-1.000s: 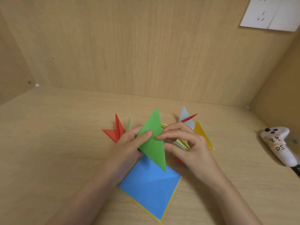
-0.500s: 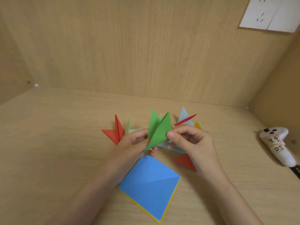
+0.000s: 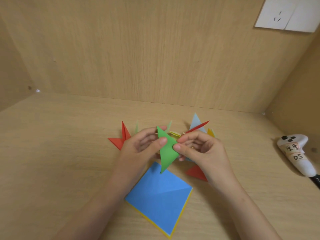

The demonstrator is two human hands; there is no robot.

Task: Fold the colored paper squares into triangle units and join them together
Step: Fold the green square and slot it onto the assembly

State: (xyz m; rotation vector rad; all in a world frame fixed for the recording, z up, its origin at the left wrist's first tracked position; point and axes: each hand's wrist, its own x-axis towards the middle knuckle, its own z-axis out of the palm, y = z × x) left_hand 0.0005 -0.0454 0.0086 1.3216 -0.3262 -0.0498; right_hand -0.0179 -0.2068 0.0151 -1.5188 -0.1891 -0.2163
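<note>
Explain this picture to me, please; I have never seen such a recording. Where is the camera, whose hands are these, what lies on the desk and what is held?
There is no machine here: a person works with bare hands. One camera worn on the head looks forward and down, so the arms enter from the bottom. The left hand and the right hand both pinch a green folded triangle above the wooden desk. Below it lies a blue paper square on a yellow sheet. Behind the hands are more folded pieces, among them a red unit and a pale blue point. A red piece lies beside the right wrist. At the far right lies a white handheld device.
</note>
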